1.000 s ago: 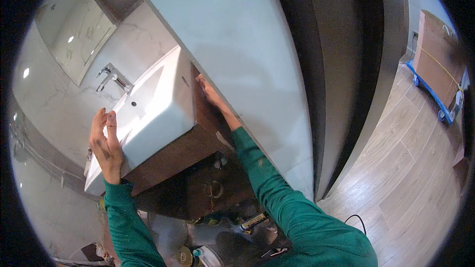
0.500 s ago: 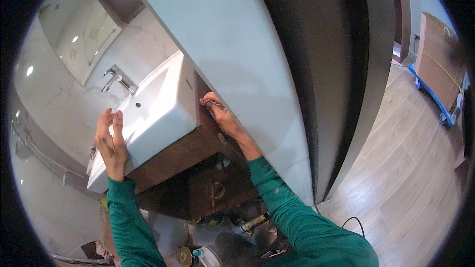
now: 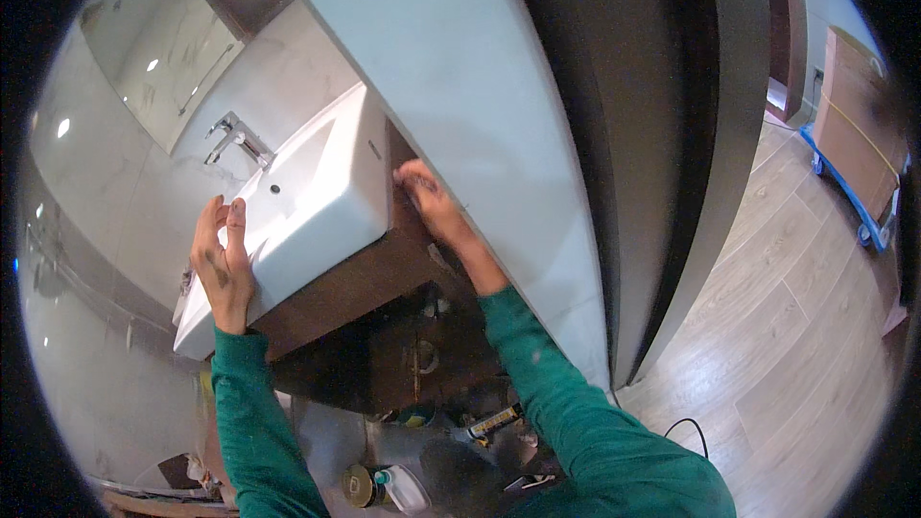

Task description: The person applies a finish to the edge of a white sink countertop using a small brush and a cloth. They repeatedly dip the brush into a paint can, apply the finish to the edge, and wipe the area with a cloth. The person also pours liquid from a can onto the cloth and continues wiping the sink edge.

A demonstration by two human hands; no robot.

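A white rectangular washbasin (image 3: 331, 201) with a chrome faucet (image 3: 240, 140) sits on a dark brown vanity cabinet (image 3: 336, 302). At the basin's front rim, toward its left part, is my left hand (image 3: 223, 254); thumb and fingers are raised and apart, with nothing between them. My right hand (image 3: 432, 201) is at the basin's right side, beside the cabinet top and close to the pale wall edge. Its fingers are curled together and a little blurred; what they may hold is hidden. Dark smudges mark both hands.
A pale wall panel (image 3: 460, 86) stands close along my right arm. Below the cabinet are a sealant cartridge (image 3: 494, 424), a white bottle (image 3: 405, 489) and a round can (image 3: 361, 486). Far right, cardboard (image 3: 854, 125) rests on a blue wheeled dolly (image 3: 844, 187).
The view has shifted slightly. My right hand has moved a little and its fingers now look more blurred. My left hand stays by the basin's front rim.
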